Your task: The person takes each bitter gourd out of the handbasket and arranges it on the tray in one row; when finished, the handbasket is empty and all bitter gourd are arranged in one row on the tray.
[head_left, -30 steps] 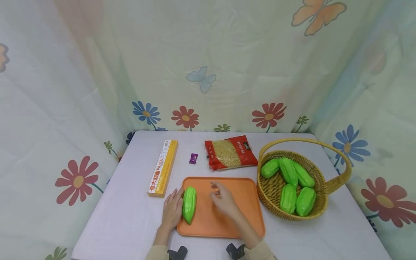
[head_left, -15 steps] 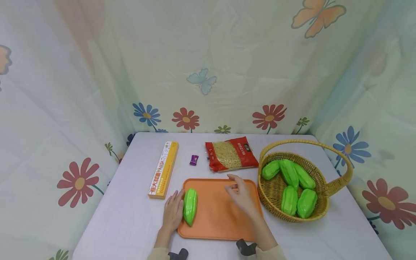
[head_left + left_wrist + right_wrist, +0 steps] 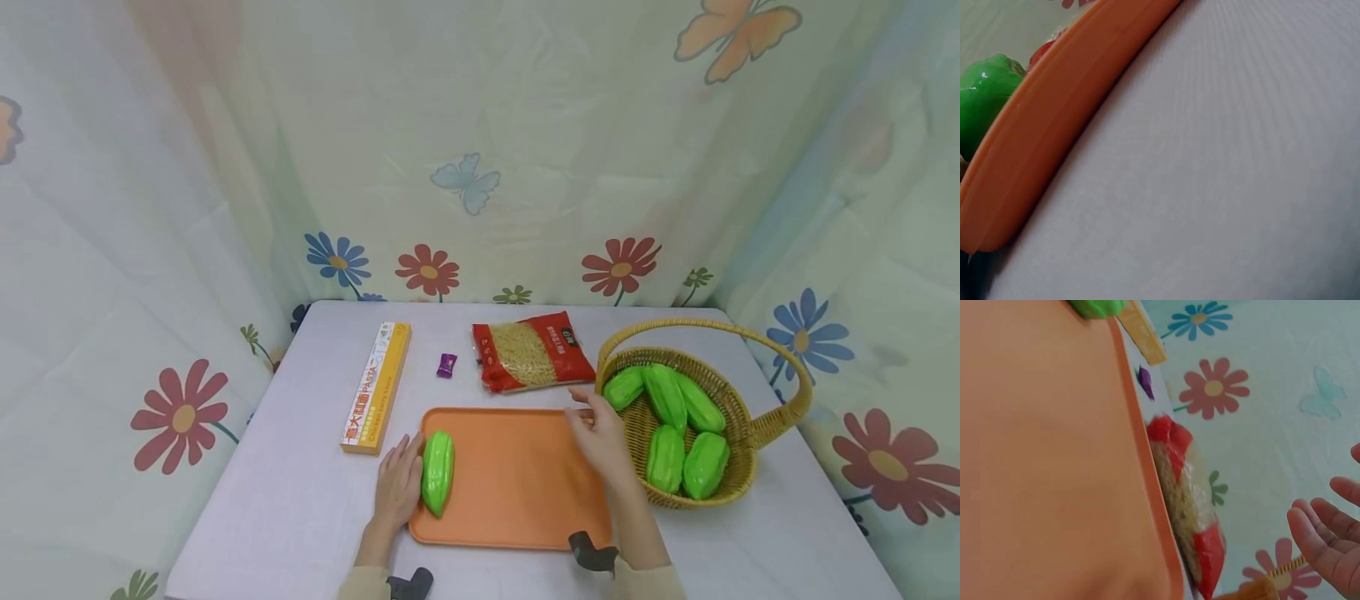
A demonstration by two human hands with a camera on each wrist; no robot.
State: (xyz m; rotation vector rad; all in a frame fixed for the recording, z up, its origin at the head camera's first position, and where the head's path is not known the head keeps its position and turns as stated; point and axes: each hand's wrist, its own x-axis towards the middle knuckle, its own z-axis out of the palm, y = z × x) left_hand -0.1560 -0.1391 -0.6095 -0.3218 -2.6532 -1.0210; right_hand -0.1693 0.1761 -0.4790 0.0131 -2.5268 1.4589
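On the left part of an orange tray (image 3: pixel 517 479) lies a green ridged fruit (image 3: pixel 437 472), its pointed end toward me. My left hand (image 3: pixel 399 485) rests at the tray's left edge beside this fruit, fingers extended; whether they touch the fruit is unclear. The left wrist view shows the tray's side wall (image 3: pixel 1054 119) but not the hand. Over the tray's right edge, close to a wicker basket (image 3: pixel 772 427), my right hand (image 3: pixel 606 437) holds nothing. Its loosely bent, spread fingers (image 3: pixel 1310 531) appear in the right wrist view. Several similar green fruits (image 3: pixel 665 458) lie in the basket.
Behind the tray lie a red pasta bag (image 3: pixel 525 354) and a small purple wrapped candy (image 3: pixel 446 366). A yellow and white pasta box (image 3: pixel 377 388) lies at the left. The basket's tall handle (image 3: pixel 705 323) arches over its far side. Floral curtains hang around the table.
My right hand has moved rightward across the tray, from its middle to the side near the basket. The left hand and the fruit on the tray have stayed in place.
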